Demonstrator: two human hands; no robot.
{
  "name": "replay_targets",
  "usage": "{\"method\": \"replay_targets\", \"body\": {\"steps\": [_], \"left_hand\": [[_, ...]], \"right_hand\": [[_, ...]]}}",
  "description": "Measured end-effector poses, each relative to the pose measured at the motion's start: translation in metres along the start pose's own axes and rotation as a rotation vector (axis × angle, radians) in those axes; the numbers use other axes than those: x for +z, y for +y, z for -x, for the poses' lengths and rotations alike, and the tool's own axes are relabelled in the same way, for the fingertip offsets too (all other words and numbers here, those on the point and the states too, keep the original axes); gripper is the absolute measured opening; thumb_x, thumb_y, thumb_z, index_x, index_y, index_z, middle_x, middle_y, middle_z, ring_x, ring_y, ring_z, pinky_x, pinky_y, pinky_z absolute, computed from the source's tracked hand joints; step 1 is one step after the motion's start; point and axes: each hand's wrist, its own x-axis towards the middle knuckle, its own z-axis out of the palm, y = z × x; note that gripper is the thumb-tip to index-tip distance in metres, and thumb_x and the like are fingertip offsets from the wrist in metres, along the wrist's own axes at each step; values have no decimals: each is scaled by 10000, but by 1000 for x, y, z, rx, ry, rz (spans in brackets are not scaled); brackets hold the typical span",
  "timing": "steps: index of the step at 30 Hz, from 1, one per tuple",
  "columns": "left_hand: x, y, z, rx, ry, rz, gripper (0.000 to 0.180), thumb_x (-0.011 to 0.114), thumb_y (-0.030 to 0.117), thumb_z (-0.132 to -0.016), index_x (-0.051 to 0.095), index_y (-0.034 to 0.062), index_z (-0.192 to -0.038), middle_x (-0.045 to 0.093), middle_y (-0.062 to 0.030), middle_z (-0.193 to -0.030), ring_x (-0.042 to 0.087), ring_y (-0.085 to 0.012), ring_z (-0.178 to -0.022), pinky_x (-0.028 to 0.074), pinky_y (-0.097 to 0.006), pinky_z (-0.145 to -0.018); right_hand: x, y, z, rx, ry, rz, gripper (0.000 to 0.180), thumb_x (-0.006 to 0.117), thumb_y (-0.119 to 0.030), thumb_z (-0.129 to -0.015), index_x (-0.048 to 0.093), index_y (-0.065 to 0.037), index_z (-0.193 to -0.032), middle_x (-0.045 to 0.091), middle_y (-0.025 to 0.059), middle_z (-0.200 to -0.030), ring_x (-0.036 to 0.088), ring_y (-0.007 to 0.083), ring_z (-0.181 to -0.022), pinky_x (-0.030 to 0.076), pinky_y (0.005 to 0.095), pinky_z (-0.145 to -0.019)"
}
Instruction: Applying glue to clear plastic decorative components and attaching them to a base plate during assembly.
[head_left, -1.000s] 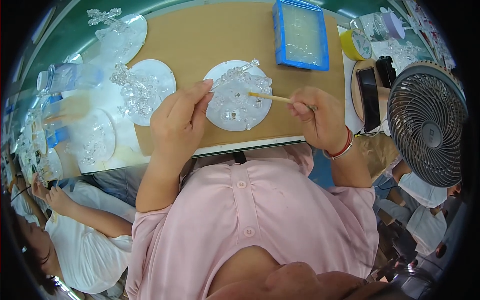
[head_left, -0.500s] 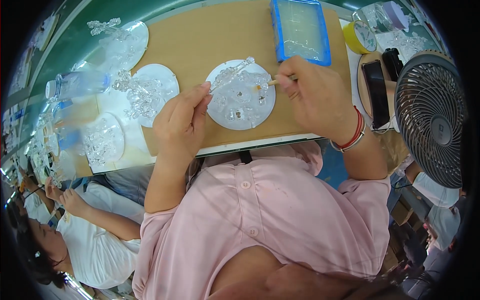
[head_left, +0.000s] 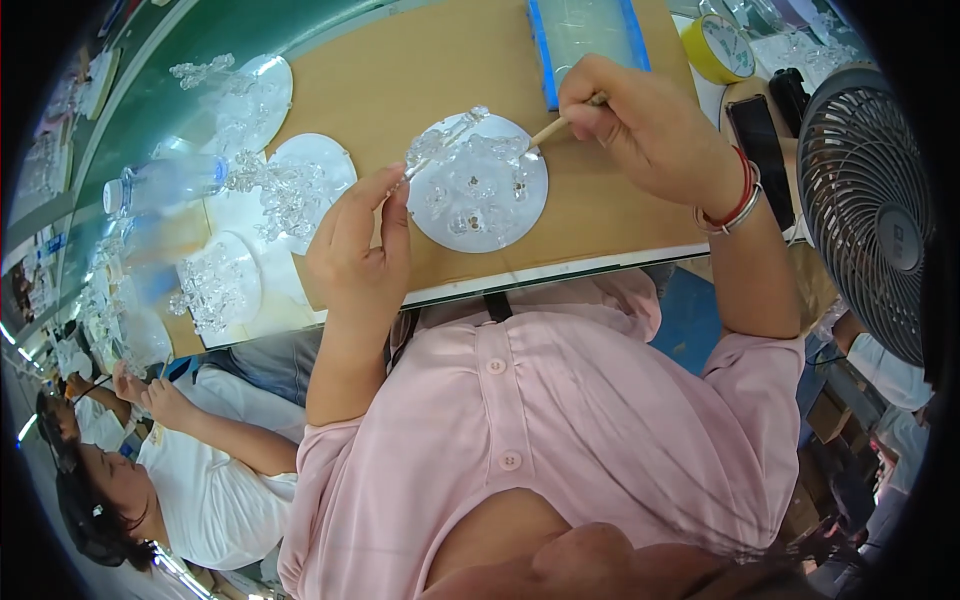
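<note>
A white round plate [head_left: 520,215] bearing a cluster of clear plastic pieces [head_left: 473,183] lies in front of me on brown board. At its left rim my left hand [head_left: 358,240] pinches the end of a clear, rod-like plastic piece [head_left: 440,143] between thumb and forefinger; that piece slants up over the plate. My right hand [head_left: 630,125] is closed round a thin wooden stick [head_left: 551,131]. The stick slopes down to the left, its tip at the plate's upper right rim; whether it touches is unclear. A blue-edged tray [head_left: 590,40] with translucent contents sits just beyond my right hand.
More white plates [head_left: 335,160] with clear pieces stand at the left, beside a clear bottle [head_left: 165,183]. At the right are yellow tape [head_left: 717,48], a dark phone [head_left: 762,155] and a black fan [head_left: 865,190]. A co-worker in white [head_left: 215,475] works at lower left.
My right hand has risen and drawn the stick tip from the clear pieces out to the plate's rim. My left hand keeps its pinch. The whole view has shifted slightly.
</note>
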Motion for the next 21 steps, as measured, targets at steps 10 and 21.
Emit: {"method": "replay_targets", "body": {"steps": [10,21], "left_hand": [[1,0,0,-110,-49,13,170,691,17,-782,650,34,-946,679,-106,-875,667,-230,-761,513,-278,-644],[10,-3,-6,25,-43,-113,155,739,73,-766,658,21,-889,643,-114,-706,601,-233,-565,457,-296,-499]], "right_hand": [[10,6,26,-82,145,89,77,548,-81,-902,496,-23,-895,568,111,-773,562,266,-668,457,318,-611],[16,3,69,-111,194,-4,60,547,-32,-877,503,-9,-911,565,146,-784,579,307,-679,468,345,-606]]}}
